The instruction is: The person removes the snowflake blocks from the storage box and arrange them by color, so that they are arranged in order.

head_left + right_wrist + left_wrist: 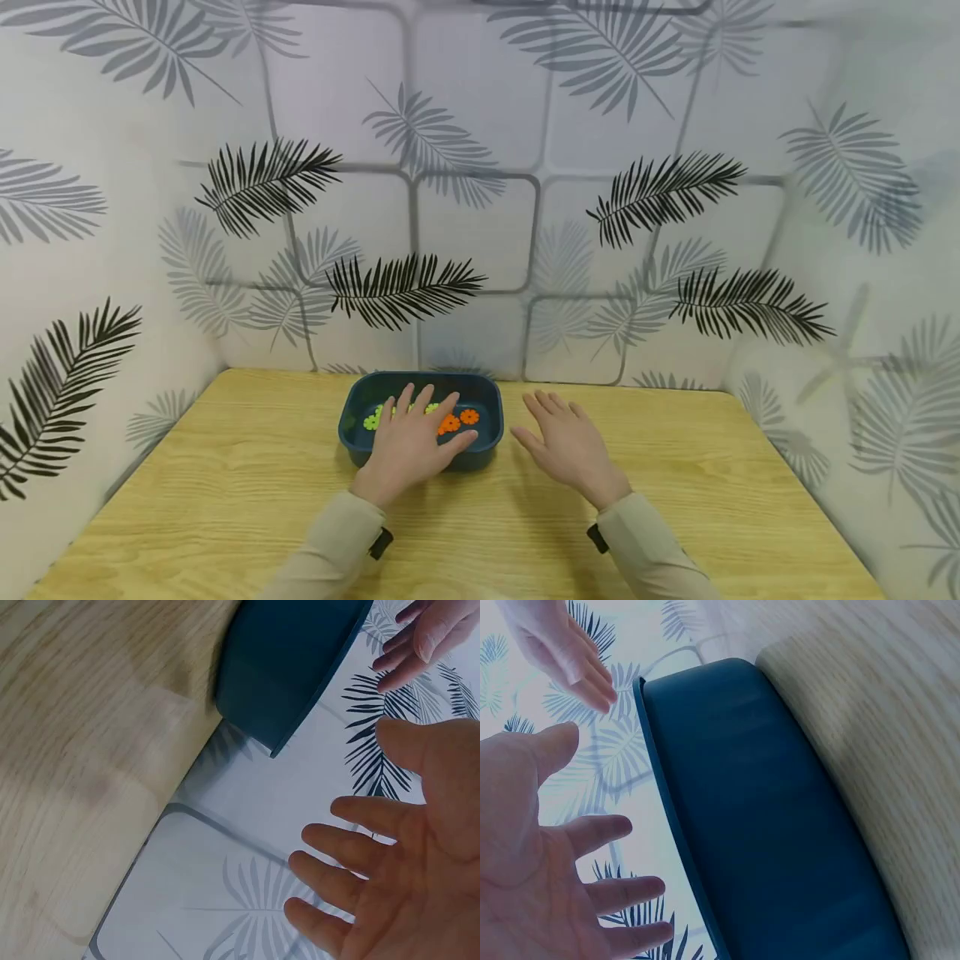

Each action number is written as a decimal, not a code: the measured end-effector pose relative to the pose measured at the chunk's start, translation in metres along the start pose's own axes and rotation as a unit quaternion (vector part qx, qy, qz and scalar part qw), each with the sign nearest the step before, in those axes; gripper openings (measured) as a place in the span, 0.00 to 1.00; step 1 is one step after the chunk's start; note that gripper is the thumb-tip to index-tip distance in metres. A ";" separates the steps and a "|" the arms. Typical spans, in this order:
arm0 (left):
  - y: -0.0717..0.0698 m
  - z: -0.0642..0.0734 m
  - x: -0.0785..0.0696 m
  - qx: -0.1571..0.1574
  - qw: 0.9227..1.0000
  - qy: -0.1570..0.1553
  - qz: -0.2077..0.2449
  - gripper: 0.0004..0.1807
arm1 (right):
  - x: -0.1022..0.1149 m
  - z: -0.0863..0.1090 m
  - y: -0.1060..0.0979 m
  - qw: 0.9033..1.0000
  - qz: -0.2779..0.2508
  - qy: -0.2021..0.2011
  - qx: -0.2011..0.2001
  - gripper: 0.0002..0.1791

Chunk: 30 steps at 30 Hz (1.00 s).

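A dark blue-green basin stands near the back edge of the table. Inside it lie small flower-shaped pieces, yellow-green ones on the left and orange ones on the right. My left hand hovers over the basin with its fingers spread, hiding part of the contents. In the left wrist view its palm faces the basin's outer wall, and nothing is held. To the right of the basin, my right hand hangs above the table, fingers extended and holding nothing.
The wooden table reaches out on both sides of the basin. Behind it and at both sides stand pale walls with a leaf pattern. Each sleeve has a dark band at the wrist.
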<state>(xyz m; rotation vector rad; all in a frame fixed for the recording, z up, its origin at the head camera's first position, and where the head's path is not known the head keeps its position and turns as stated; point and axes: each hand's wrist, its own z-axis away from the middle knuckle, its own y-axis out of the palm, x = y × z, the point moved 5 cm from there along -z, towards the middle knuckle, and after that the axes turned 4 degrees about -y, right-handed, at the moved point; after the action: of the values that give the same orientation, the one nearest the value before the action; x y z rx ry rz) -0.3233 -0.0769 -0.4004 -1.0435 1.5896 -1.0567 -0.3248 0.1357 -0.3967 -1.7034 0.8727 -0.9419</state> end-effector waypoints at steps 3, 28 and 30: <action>-0.003 -0.001 0.001 -0.014 1.000 0.013 0.015 0.37 | 0.002 -0.001 -0.001 0.999 -0.014 -0.005 -0.041 0.32; -0.025 -0.013 0.101 -0.051 0.933 -0.076 0.349 0.13 | -0.008 -0.033 0.036 0.916 -0.402 -0.003 0.007 0.11; -0.023 -0.011 0.112 -0.047 0.922 -0.094 0.373 0.14 | -0.007 -0.037 0.040 0.915 -0.402 -0.011 0.016 0.11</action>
<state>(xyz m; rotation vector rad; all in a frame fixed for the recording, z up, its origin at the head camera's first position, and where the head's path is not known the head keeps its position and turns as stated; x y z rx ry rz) -0.3537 -0.1874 -0.4022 -0.4864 1.6761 -0.3489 -0.3657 0.1157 -0.4273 -2.0707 0.0946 -1.4486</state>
